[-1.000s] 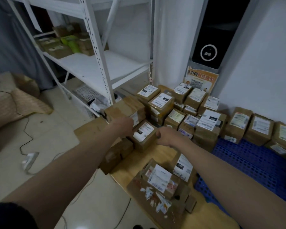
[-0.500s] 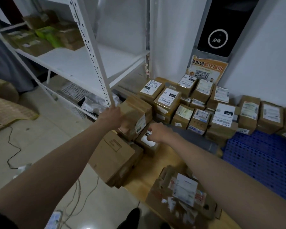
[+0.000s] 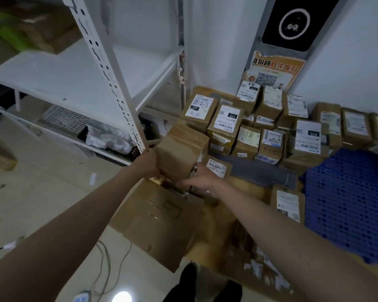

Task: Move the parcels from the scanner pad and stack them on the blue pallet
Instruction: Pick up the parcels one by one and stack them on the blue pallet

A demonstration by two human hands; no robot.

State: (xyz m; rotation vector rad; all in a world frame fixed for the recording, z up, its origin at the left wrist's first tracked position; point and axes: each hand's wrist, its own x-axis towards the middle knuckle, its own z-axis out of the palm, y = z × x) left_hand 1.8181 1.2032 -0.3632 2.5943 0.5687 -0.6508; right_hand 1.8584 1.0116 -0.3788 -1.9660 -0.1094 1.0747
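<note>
Both hands are gripping one brown taped parcel (image 3: 181,153): the left hand (image 3: 148,164) is clasping its left face, and the right hand (image 3: 198,179) is curling under its lower right corner, so the box is sitting tilted between them, raised off what lies below. Just beneath this held parcel, one large flat carton (image 3: 155,221) is lying on the wooden pad (image 3: 249,186), its near corner hanging out over the pale floor (image 3: 42,192). Touching the held parcel's right side, one small labelled box (image 3: 218,167) is resting on the pad, and right of that box one grey mailer bag (image 3: 260,173) is lying flat. Behind the held parcel, a crowd of labelled parcels (image 3: 225,123) is standing against the wall, at least a dozen, too tightly packed for a firm count. Further right of the held parcel, past the mailer, one blue pallet (image 3: 347,192) is showing its perforated top, with three parcels (image 3: 356,127) visible in a row along its far edge. Left of the held parcel, one white shelving rack (image 3: 109,79) is rising from the floor. Above the crowd of parcels, one black scanner panel (image 3: 295,22) is hanging on the wall with one orange poster (image 3: 273,70) under it.
</note>
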